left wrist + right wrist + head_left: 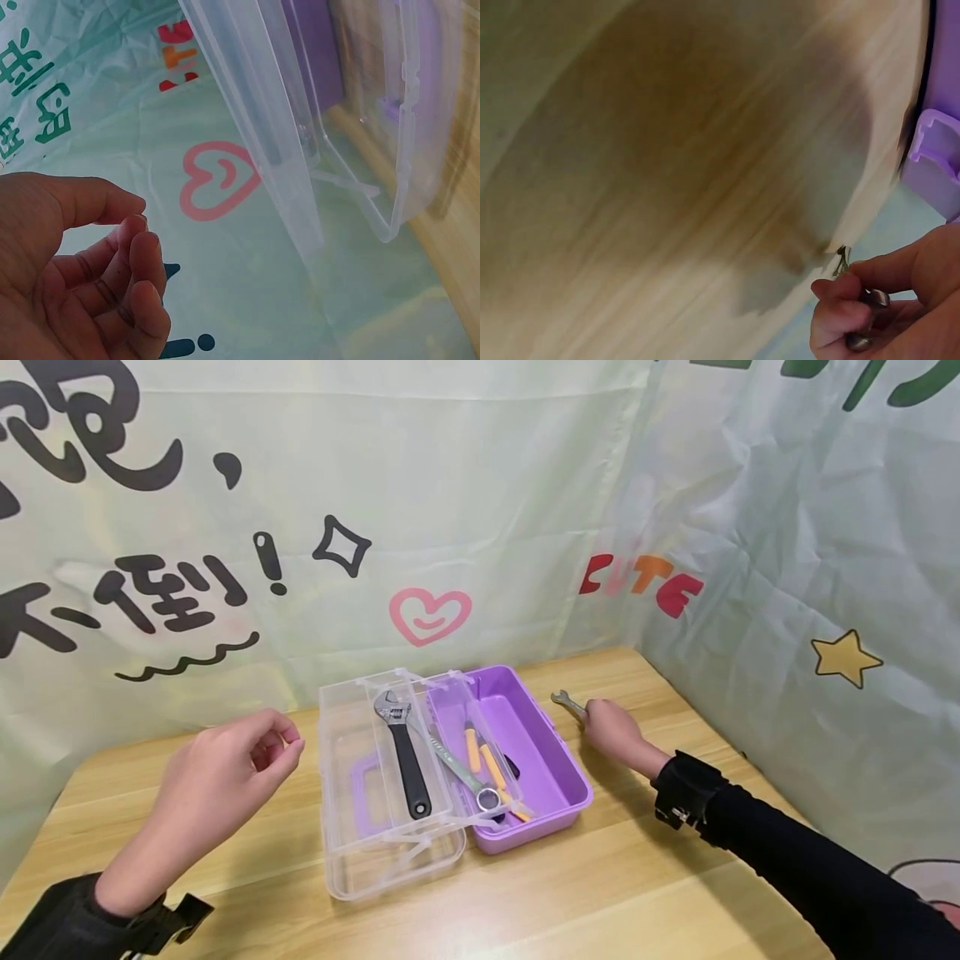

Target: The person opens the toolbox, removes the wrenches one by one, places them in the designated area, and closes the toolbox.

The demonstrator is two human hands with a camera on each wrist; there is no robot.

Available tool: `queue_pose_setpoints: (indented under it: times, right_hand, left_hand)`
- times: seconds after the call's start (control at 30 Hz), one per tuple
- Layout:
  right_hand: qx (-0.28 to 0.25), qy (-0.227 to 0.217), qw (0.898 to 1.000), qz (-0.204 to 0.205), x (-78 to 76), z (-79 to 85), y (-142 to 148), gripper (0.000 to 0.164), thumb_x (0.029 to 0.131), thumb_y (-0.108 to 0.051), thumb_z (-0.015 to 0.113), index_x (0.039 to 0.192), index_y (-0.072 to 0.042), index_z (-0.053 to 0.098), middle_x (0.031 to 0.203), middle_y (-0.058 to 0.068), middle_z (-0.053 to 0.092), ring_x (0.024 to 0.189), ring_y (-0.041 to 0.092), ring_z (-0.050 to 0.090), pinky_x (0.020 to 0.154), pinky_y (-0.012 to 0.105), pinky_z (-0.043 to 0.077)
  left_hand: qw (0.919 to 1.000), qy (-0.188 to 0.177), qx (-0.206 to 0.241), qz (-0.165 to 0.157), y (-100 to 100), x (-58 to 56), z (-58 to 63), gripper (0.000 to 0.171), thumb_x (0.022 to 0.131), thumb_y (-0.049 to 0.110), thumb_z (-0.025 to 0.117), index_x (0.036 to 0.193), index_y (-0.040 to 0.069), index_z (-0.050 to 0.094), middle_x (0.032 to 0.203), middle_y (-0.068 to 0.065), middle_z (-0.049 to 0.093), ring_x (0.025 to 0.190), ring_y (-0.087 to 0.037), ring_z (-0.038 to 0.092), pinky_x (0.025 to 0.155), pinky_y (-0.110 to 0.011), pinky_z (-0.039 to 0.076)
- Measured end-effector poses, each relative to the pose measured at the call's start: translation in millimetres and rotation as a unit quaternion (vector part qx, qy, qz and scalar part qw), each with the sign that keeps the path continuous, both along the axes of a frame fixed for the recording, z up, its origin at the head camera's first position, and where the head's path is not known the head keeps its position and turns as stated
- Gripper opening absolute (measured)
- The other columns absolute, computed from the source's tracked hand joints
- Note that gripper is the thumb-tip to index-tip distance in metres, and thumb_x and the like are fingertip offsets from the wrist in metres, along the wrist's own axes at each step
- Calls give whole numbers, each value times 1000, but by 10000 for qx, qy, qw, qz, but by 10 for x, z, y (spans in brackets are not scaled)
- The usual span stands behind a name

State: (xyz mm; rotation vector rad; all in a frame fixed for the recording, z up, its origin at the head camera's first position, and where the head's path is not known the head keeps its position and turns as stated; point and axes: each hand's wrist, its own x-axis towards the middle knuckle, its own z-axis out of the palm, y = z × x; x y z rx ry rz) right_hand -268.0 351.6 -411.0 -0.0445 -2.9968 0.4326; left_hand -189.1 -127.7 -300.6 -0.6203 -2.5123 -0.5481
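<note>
My right hand (618,735) grips a small metal wrench (567,702) just right of the purple toolbox (536,735); its open-ended head sticks out past the fingers. Part of the wrench's metal shows between the fingers in the right wrist view. Left of the toolbox, my left hand (225,768) hovers above the table with fingers loosely curled, thumb and forefinger close together, holding nothing. A clear tray (347,710) carries an adjustable wrench (409,764) with a black handle and a combination wrench (453,762). Orange-handled tools (491,766) lie in the purple box, partly behind the tray.
The toolbox's clear lid (345,881) lies folded open to the left beneath the tray, with a purple handle (360,797) seen through it. Printed cloth walls (510,527) stand behind and to the right of the wooden table (525,893).
</note>
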Motion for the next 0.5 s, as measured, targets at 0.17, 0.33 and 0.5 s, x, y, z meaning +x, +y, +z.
queue_pose_setpoints:
  times: [0.17,0.33,0.5]
  right_hand:
    - [120,-134,9998,-69,-13,-18,-52,13,87,1,55,74,0,56,74,17,60,64,28,54,55,43,47]
    - [194,-372,9990,-162,-14,-13,-85,6,79,3,56,75,-2,56,75,17,60,64,27,54,53,41,45]
    - [284,-468,9983,-191,-9,-12,-100,10,76,2,57,70,-5,53,73,14,59,63,25,52,51,38,42]
  left_hand:
    - [10000,-5,-10,5,-8,-3,-10,14,89,10,68,83,22,66,64,15,53,57,-2,44,53,-25,34]
    - [10000,-1,-30,-45,-8,-13,-21,14,88,9,67,82,21,66,64,15,53,57,-2,44,53,-24,35]
    - [9999,-63,-109,-66,6,-33,-24,13,88,9,66,83,21,65,64,14,53,57,-3,44,54,-24,35]
